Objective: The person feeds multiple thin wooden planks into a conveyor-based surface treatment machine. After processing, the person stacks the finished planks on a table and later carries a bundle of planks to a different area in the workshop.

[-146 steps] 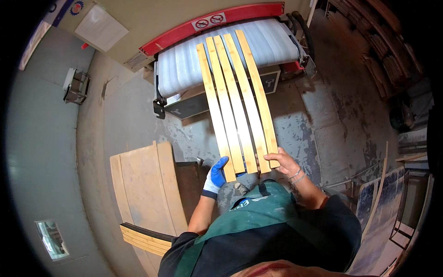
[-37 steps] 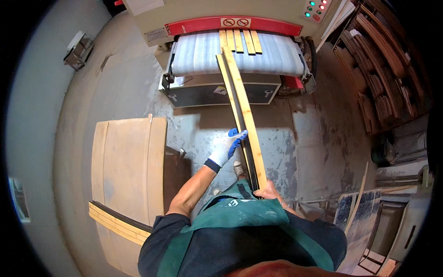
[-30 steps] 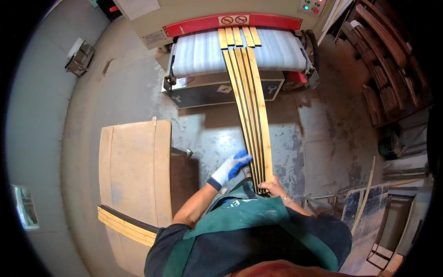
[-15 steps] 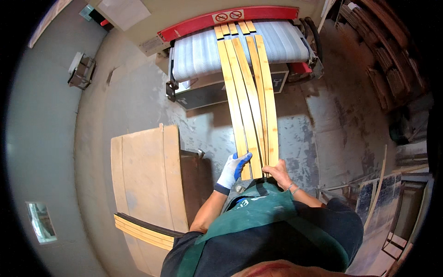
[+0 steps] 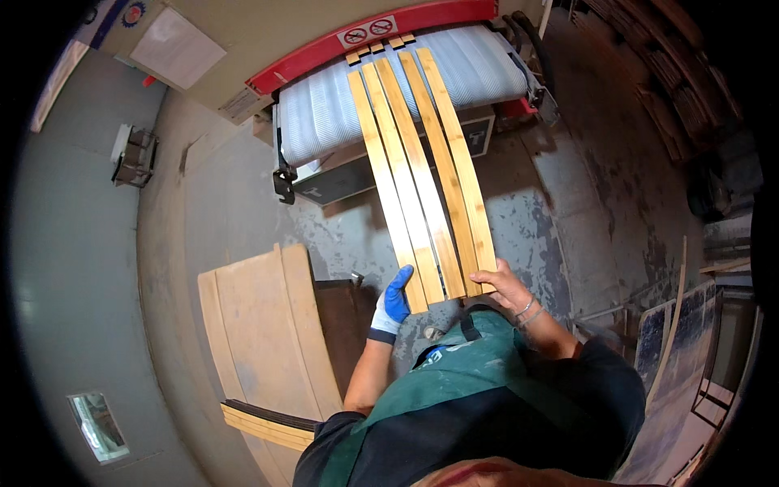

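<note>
As the person [image 5: 487,434] in the dark green cloth apron [image 5: 454,365] faces the large beige machine [image 5: 272,28], five long, flat, golden-brown wooden strips [image 5: 426,191] are spread in a loose fan between the two hands, narrow dark gaps showing among some of them. On one side the left hand [image 5: 393,302], in a white and blue work glove, is clamped on the near end of the leftmost strip, its thumb along the edge; its other fingers are mostly hidden, so I cannot tell how they are set. Opposite, the bare right hand [image 5: 503,286], a thin bracelet [image 5: 526,308] round its wrist, grips the near end of the rightmost strip, thumb laid over the top. The far ends are above the pale blue-white ribbed conveyor belt [image 5: 316,122]; whether they touch it I cannot tell. Just beyond, the short ends of other golden-brown pieces [image 5: 352,57] show beneath a long red bar [image 5: 300,61]. To the person's left is a broad tan board [image 5: 256,325], and across its nearer part lies a stack of dark-edged yellow strips [image 5: 268,428].
</note>
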Motion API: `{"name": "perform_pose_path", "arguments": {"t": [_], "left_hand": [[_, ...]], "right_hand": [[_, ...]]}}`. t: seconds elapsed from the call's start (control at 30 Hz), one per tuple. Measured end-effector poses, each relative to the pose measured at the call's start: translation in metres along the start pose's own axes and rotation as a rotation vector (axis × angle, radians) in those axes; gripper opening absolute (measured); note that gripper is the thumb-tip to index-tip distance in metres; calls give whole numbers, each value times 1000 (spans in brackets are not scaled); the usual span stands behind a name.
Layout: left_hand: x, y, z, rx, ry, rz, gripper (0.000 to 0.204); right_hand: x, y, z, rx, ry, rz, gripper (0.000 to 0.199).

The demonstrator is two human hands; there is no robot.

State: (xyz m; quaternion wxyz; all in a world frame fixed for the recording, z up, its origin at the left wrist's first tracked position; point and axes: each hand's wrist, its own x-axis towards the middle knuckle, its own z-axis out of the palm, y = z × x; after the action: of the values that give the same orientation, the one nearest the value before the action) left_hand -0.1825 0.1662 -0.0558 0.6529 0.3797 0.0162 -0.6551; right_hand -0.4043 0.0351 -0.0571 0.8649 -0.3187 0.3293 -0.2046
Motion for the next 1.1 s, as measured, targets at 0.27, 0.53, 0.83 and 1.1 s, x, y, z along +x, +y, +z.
{"name": "perform_pose_path", "arguments": {"t": [0.27, 0.53, 0.83, 1.1], "left_hand": [[32, 24, 0, 20, 50, 89, 35], [70, 52, -2, -58, -21, 57, 39], [111, 81, -8, -40, -65, 60, 47], [143, 107, -17, -92, -212, 123, 53]], "right_hand": [[44, -8, -31, 255, -151, 87, 51], [78, -36, -21, 428, -371, 67, 58], [121, -56, -21, 497, -456, 89, 63], [161, -68, -15, 476, -460, 67, 66]]}}
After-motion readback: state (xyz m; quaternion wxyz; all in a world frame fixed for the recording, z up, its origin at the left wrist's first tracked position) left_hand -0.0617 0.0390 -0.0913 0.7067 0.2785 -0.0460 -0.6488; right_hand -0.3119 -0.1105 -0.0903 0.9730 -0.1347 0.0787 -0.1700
